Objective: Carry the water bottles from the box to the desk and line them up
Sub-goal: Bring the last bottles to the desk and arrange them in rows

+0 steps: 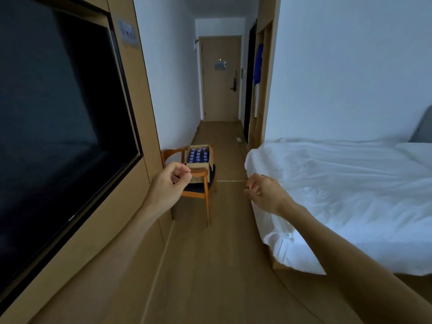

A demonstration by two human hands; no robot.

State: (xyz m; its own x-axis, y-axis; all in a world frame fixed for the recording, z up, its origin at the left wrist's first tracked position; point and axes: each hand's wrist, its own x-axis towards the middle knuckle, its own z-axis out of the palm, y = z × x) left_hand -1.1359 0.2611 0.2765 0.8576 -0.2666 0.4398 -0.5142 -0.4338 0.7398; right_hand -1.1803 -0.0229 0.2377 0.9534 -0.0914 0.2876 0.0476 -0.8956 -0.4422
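The bottles [198, 155] are seen only as blue caps; their bodies are hidden by the box [198, 165]. The television [56, 118] is cut off at the left edge.

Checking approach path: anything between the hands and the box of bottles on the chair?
Nothing visible. Both empty hands, left hand and right hand, are raised short of the open cardboard box of blue-capped water bottles on the wooden chair; only bare wood floor lies between.
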